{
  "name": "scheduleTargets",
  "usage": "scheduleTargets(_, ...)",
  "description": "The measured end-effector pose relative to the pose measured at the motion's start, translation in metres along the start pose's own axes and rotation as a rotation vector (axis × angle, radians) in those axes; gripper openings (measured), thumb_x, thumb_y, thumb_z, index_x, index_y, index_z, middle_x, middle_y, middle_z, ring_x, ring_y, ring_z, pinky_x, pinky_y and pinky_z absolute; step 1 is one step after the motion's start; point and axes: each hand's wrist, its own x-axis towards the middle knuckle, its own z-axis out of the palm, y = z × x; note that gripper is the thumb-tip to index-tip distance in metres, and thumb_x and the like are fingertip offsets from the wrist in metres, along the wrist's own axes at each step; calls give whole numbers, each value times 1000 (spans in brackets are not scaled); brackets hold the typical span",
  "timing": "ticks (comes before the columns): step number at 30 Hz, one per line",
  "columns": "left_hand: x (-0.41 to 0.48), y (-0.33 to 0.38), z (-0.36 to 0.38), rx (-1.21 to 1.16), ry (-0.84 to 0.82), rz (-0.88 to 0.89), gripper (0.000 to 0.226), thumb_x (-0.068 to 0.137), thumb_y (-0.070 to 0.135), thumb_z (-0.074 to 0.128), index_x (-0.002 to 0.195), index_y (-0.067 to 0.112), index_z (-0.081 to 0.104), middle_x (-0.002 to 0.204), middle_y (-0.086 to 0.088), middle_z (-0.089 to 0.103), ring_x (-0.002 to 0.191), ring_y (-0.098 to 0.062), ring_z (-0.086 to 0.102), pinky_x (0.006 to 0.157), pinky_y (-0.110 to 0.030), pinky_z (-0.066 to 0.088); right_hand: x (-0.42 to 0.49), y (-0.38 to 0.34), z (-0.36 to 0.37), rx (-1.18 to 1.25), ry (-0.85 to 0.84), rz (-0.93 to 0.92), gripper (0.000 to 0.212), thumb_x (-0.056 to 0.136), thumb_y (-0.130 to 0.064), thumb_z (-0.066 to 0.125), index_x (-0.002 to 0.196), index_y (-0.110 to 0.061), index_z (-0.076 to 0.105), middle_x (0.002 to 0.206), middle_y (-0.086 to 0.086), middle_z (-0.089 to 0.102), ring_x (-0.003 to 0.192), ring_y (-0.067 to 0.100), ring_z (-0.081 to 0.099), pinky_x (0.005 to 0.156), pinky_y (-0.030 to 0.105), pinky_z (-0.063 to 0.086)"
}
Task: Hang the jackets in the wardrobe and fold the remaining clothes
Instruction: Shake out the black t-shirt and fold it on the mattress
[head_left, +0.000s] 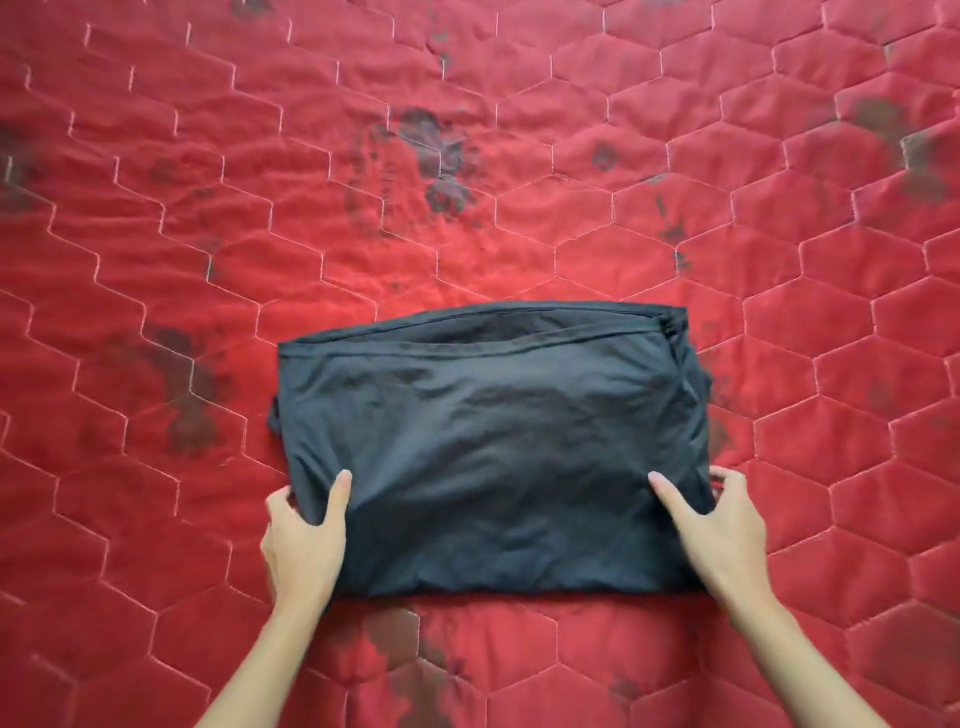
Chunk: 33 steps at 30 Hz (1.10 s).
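Observation:
A dark grey-black garment (493, 441) lies folded into a wide rectangle on the red quilt, a little below the middle of the view. My left hand (304, 540) grips its lower left corner, thumb on top of the cloth and fingers round the edge. On the opposite side, my right hand (719, 530) holds the lower right corner the same way, thumb on the cloth, fingers curled behind the edge. The garment's seamed hem runs along its far side.
A red quilted bedspread (467, 182) with a white hexagon stitch pattern and dark faded patches fills the whole view around the garment. No other clothes or furniture show.

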Motion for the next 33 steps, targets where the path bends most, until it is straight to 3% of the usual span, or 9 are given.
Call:
scheduleTargets(4,-8,-27,-4,-28,-65,98,44,87,55,65,89,12,56,87,-9,68,94,-39,60,82,-46,44,-23,14,0,17,-108,-2,32,82,-49,73,87,-19,63,84,-4,68,86,25,64,69,37,42)
scheduleTargets(7,3,-44,-19,-19,-2,233,42,91,43,66,71,10,52,64,-8,59,72,-40,56,68,-45,40,-32,26,-8,42,-27,-25,33,87,-44,70,72,-15,66,69,-1,69,74,27,64,64,39,43)
scheduleTargets(13,25,-71,-34,64,-92,244,44,92,42,65,67,10,51,61,-10,56,69,-39,55,65,-45,40,-44,44,-12,98,-111,34,30,85,-37,74,72,-11,70,69,2,70,72,16,58,67,38,48)
scheduleTargets(17,23,-79,-40,29,-194,182,49,92,50,63,70,7,59,61,-12,61,66,-30,59,67,-41,43,-62,20,-11,439,-81,58,6,84,-13,76,88,-11,71,83,0,68,69,-2,58,60,9,46)
scheduleTargets(21,26,-90,-51,34,-316,131,54,90,48,67,64,3,52,51,-6,48,59,-29,47,61,-38,38,-88,-28,-1,678,-106,6,17,72,-11,77,86,-21,73,89,-4,73,83,15,63,85,40,49)
scheduleTargets(24,29,-100,-57,25,-343,115,40,89,42,70,71,7,62,46,4,47,54,-23,46,62,-37,46,-117,-81,19,673,-123,-193,19,73,-8,73,86,-20,68,77,-16,71,71,3,60,75,27,50)
scheduleTargets(27,19,-98,-69,-66,-223,178,5,91,31,70,91,26,68,67,7,68,64,-19,65,71,-33,54,-156,-142,51,630,-237,-424,19,76,-8,66,91,-18,67,89,-7,71,77,4,61,73,22,50)
scheduleTargets(30,12,-84,-79,-228,24,236,13,95,26,64,107,24,65,93,3,69,77,-13,65,77,-29,48,-189,-179,93,405,-336,-700,17,68,-21,63,83,-14,62,98,1,57,87,17,60,76,33,51)
scheduleTargets(33,20,-67,-80,-514,-167,126,11,100,32,56,104,25,65,101,-5,72,89,-20,69,77,-38,56,-215,-187,139,37,-490,-804,25,73,-30,67,90,-17,55,138,3,49,112,24,56,87,36,49)
